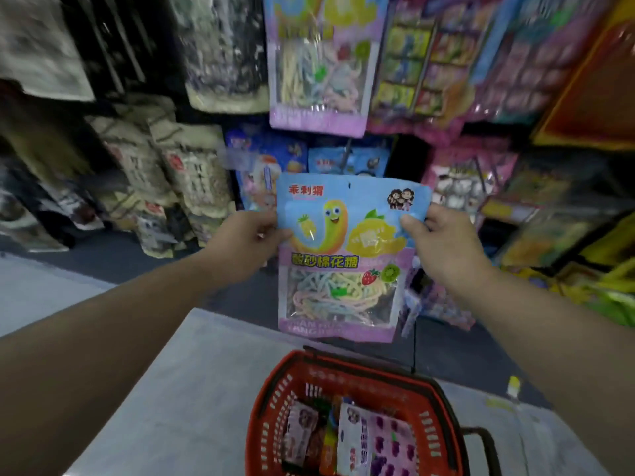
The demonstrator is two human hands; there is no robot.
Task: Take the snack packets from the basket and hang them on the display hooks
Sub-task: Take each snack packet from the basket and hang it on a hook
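Both the left hand (254, 242) and right hand (443, 242) pinch the marshmallow packet (343, 255) by its upper edges (light, floppy, crinkly film, I'd judge), best held near the hang hole (349, 184).

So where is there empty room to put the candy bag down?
Bare grey floor lies left of the red basket, under the left arm. A smaller strip lies right of it. The basket already holds packets, and the rack ahead is crowded with hanging bags.

One basket (271, 400), two hands (244, 242).
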